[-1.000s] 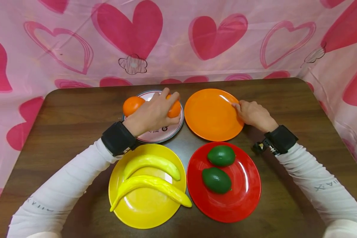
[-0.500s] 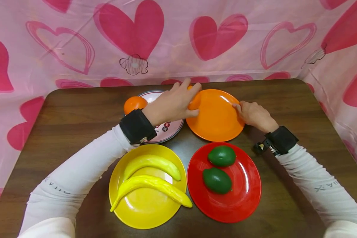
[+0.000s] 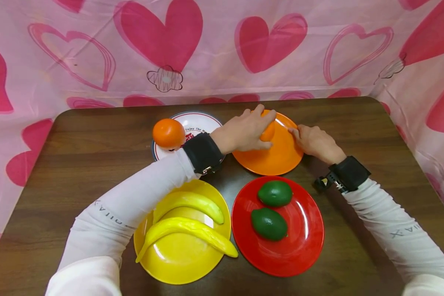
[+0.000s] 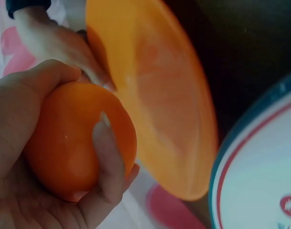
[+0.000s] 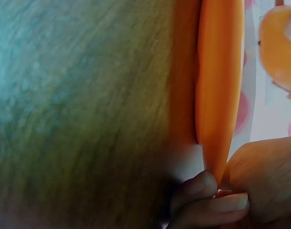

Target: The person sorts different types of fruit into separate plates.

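My left hand [image 3: 242,132] grips a smooth, round orange [image 4: 71,138] over the left part of the orange plate [image 3: 277,158], thumb and fingers curled about it. In the head view the hand partly hides the fruit. At the plate's right side, my right hand [image 3: 317,142] pinches the rim between thumb and fingers, as the right wrist view also shows. A second orange [image 3: 168,133] rests on the left side of a white plate [image 3: 204,120] with a blue and red edge and printed lettering. My left wrist and sleeve cover part of that white plate.
Nearer me on the wooden table [image 3: 92,148], a yellow plate [image 3: 177,267] holds two bananas [image 3: 192,228], one reaching past its rim. Beside it is a red plate [image 3: 299,246] with two dark green limes [image 3: 269,224]. A pink heart-patterned cloth [image 3: 222,49] hangs behind the table.
My left hand has carried one orange rightward from the white plate to above the orange plate. The right hand has stayed at the orange plate's rim.
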`<action>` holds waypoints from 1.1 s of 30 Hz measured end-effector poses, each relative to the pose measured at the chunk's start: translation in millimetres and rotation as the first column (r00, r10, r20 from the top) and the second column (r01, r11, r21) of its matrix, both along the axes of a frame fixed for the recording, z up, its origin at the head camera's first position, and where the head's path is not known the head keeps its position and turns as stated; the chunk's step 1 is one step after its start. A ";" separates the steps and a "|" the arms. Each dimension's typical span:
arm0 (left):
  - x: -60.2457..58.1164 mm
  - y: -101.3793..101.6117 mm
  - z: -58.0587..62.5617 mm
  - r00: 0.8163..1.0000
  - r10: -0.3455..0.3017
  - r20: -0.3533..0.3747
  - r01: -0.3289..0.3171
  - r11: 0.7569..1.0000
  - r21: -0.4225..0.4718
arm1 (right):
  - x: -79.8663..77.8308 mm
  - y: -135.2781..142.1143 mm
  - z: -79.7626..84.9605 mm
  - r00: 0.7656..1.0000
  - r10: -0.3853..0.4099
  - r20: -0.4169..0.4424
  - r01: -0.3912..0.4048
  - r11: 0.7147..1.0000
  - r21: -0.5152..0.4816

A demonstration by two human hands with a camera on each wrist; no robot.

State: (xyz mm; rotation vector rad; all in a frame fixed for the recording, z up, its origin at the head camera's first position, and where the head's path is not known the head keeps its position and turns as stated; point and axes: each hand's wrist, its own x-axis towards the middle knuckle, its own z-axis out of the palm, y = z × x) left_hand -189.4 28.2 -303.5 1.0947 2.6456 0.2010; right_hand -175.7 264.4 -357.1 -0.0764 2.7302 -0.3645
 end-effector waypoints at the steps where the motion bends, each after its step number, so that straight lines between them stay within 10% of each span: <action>1: 0.0 1.9 -2.2 1.000 -0.012 -0.002 0.012 1.000 -0.008 | 0.1 -0.1 -0.1 1.000 0.001 -0.001 -0.001 1.000 -0.002; 33: 2.8 1.7 -9.5 1.000 0.008 0.030 -0.005 0.996 -0.093 | 2.8 -1.1 -0.8 0.999 0.002 -0.044 -0.002 1.000 -0.015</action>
